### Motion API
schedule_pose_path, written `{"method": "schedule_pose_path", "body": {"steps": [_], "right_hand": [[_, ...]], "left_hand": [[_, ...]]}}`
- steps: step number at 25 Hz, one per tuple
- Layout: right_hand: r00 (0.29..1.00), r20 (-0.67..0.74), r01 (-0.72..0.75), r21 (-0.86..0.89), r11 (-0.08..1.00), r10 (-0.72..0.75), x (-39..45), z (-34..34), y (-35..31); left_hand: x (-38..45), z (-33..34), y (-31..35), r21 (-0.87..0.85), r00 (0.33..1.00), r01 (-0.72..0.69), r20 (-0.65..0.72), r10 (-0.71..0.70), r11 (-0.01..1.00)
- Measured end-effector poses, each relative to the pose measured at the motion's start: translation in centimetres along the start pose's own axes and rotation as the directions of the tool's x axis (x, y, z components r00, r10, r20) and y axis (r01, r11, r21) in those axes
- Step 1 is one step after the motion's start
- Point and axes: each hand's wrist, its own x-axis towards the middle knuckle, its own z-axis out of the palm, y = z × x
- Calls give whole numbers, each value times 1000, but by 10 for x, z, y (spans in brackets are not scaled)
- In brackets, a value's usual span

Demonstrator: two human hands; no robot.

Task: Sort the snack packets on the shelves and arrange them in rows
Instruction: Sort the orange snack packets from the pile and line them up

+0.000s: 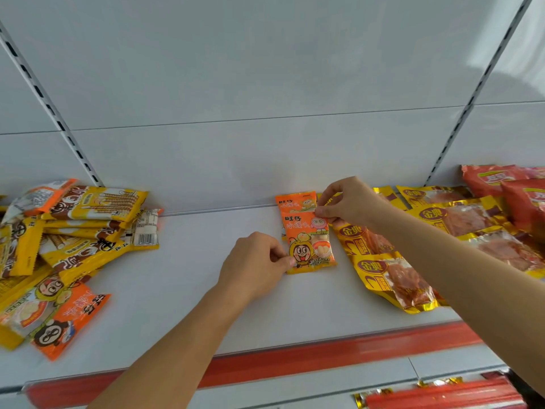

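While both hands pinch one, two orange packets (309, 243) overlap.

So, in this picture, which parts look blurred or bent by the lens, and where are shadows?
Head view: the wide lens bends the shelf uprights outward; the loose packet pile at the left edge and the red packets at the bottom smear; the orange packet between both hands stays sharp; a soft shadow lies on the back panel at upper right.
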Motion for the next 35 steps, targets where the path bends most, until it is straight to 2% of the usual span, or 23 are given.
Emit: {"method": "schedule_pose_path", "body": {"steps": [3,9,19,24,27,30,32,35], "right_hand": [[998,-56,25,-125,992,-32,1,0,-1],[991,-118,35,-183,982,-57,2,5,-4],[981,-176,67,-104,992,-85,3,5,0],[946,-242,202,-71,977,-214,-5,6,-18],[925,-186,310,-136,941,-332,-8,24,-42],[905,-33,409,-213,887,-425,-12,60,-75],[880,61,472,-216,855,-471,-13,91,-98],[839,119,544,-177,820,-530,-14,139,-129]], "left_hand": [[3,2,1,42,1000,-4,-25,5,999],[1,4,2,87,997,-2,-81,9,996],[0,7,4,109,990,-9,-138,24,994],[-2,-1,2,46,995,-30,-98,34,999],[-9,-24,-12,231,987,-74,-123,105,970],[-24,-68,-44,489,969,-74,-169,178,869],[-40,-98,-70,551,949,-41,-239,205,833],[-69,-134,-103,560,928,2,-309,207,828]]}}
